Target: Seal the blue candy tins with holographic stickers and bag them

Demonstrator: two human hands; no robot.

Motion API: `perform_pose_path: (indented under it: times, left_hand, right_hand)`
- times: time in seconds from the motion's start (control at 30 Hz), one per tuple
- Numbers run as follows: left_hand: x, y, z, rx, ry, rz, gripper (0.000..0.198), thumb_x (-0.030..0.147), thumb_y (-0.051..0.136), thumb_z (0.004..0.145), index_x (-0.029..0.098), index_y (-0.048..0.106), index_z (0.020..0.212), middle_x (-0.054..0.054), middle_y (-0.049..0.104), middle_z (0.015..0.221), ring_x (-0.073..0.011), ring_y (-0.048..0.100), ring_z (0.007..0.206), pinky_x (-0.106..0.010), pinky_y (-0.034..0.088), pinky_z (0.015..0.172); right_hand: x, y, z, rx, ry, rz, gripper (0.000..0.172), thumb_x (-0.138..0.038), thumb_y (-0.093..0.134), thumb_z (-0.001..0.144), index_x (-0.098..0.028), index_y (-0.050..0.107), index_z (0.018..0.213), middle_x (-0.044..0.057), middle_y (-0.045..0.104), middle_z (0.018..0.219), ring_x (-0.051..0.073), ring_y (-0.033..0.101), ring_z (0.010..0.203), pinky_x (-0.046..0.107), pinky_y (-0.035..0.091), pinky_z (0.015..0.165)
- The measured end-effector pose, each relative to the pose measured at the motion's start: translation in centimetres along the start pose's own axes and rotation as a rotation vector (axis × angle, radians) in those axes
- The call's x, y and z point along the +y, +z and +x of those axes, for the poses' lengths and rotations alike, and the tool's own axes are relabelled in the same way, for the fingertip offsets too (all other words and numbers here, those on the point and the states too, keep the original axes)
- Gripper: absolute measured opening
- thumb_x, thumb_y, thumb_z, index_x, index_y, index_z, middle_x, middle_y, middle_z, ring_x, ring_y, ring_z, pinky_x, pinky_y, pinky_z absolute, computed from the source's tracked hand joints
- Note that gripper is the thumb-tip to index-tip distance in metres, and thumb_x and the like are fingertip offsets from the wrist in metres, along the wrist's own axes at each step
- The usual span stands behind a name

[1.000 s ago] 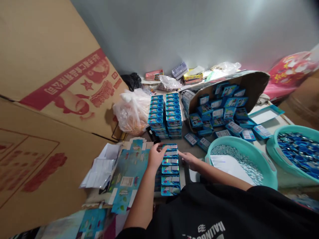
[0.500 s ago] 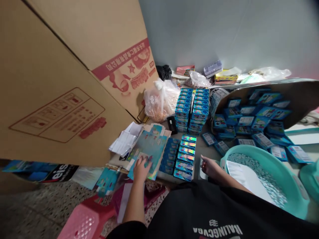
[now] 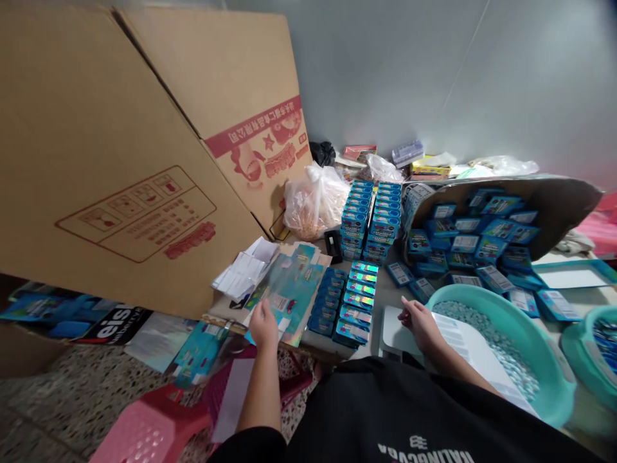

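My left hand, fingers drawn together, is over the near left edge of a flat, printed blue carton sheet. What it grips, if anything, is hidden. My right hand is curled above a white board, beside a turquoise basin of small pale pieces. I cannot make out anything between its fingers. Between the hands stand two rows of small packs: dark blue ones and shiny rainbow-coloured ones. Behind them, blue boxes are stacked in two columns.
A large cardboard carton walls off the left. White papers and a knotted plastic bag lie near it. At right, an open carton spills blue boxes. A pink stool stands on the floor.
My left hand has moved left and toward me, its spread fingers now drawn together. My right hand has shifted slightly right, still curled. The camera view has also shifted.
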State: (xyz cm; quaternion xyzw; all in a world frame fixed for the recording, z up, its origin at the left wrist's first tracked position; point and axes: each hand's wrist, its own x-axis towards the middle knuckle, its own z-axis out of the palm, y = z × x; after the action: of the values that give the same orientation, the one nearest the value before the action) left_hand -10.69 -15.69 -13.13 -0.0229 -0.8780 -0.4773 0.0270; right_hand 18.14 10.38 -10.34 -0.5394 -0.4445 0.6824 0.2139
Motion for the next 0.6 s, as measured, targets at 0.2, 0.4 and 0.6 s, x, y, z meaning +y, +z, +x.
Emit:
perform_pose_path:
  times: [0.2, 0.4, 0.6]
  left_hand:
    - [6.7, -2.3, -1.2, 0.048, -0.076, -0.327, 0.040, 0.047, 0.033, 0.093, 0.015, 0.056, 0.099, -0.003, 0.059, 0.077, -0.0163, 0.058, 0.072, -0.032, 0.052, 0.077]
    - [13.5, -2.9, -6.4, -0.319, -0.054, -0.555, 0.047, 0.062, 0.058, 0.079, 0.017, 0.063, 0.091, 0.003, 0.050, 0.064, -0.0100, 0.047, 0.056, -0.026, 0.050, 0.062]
    - [15.6, -3.5, -10.4, -0.608, -0.072, -0.745, 0.045, 0.063, 0.062, 0.081, 0.018, 0.066, 0.087, 0.005, 0.043, 0.056, -0.0085, 0.038, 0.051, -0.022, 0.036, 0.051]
  right_hand:
    - [-4.4, -0.4, -1.1, -0.129, -0.438, -0.240, 0.057, -0.067, 0.076, 0.059, -0.022, 0.069, 0.092, 0.010, 0.067, 0.113, 0.026, 0.062, 0.100, 0.035, 0.051, 0.079]
    - [-8.5, 2.3, -4.2, -0.381, -0.442, -0.144, 0.059, -0.063, 0.074, 0.069, -0.027, 0.065, 0.115, 0.010, 0.065, 0.129, 0.029, 0.057, 0.122, 0.042, 0.048, 0.099]
    - [-9.7, 4.3, -5.2, -0.571, -0.299, 0.023, 0.071, -0.049, 0.089, 0.055, -0.030, 0.064, 0.119, 0.008, 0.070, 0.119, 0.026, 0.065, 0.108, 0.036, 0.054, 0.087]
